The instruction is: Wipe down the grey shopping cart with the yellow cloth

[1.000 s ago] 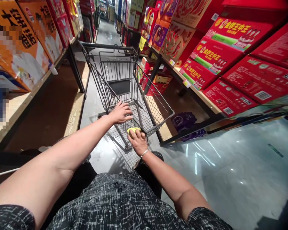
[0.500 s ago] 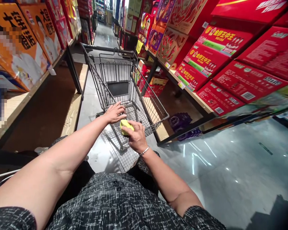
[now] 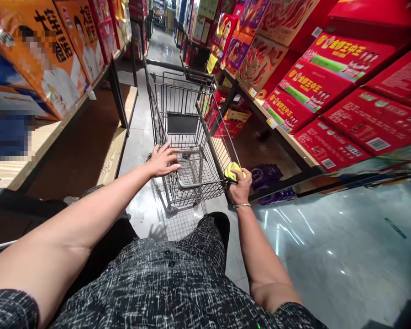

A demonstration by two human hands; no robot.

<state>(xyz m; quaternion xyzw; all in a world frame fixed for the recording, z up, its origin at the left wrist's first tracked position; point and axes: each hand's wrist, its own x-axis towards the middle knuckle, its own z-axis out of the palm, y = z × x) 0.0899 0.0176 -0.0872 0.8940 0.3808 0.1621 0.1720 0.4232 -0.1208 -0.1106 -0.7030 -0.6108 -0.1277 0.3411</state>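
Note:
A black wire shopping cart [image 3: 183,124] stands in the aisle before me, its handle at the far end. My right hand [image 3: 240,185] is closed on a yellow cloth [image 3: 233,172], pressed against the near right corner of the cart's top rim. A thin bracelet circles that wrist. My left hand [image 3: 162,161] is at the near left corner of the rim, palm down with its fingers spread. Whether its fingers touch the rim I cannot tell. Through the wires of the basket the floor shows.
Red boxes [image 3: 311,87] are stacked on the right-hand shelf, with purple packs [image 3: 265,176] beneath. Orange boxes [image 3: 27,50] line the left-hand shelf [image 3: 71,109]. Shelf posts stand close on both sides of the cart. The glossy grey floor [image 3: 329,242] stretches out at right.
My right hand has carried the yellow cloth rightward from near my left hand to the cart's right corner. My left hand stays at the left corner. The view has shifted slightly.

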